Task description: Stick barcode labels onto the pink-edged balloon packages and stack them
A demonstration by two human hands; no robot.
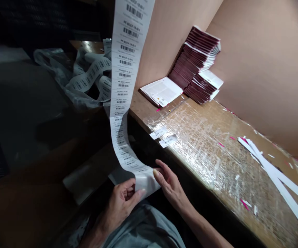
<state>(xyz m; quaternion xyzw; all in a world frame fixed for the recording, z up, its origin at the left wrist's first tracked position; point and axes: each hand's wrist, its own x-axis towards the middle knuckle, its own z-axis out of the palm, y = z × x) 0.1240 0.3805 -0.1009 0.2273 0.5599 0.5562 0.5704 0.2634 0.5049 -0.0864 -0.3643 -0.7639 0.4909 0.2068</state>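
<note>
A long strip of barcode labels hangs from the top of the view and curves down toward my lap. Its lower end has a blank white stretch. My left hand grips the left edge of that stretch, thumb on top and fingers curled under. On the strip's right edge, my right hand pinches with the thumb above and fingers partly hidden behind. Two single labels, an upper label and a lower label, stick to the table's near edge, just beyond my right hand.
The table is covered in scratched clear film. At its back stand stacks of dark red booklets, beside a white-covered booklet. White paper strips and scraps lie to the right. A plastic bag with more label strip is at left.
</note>
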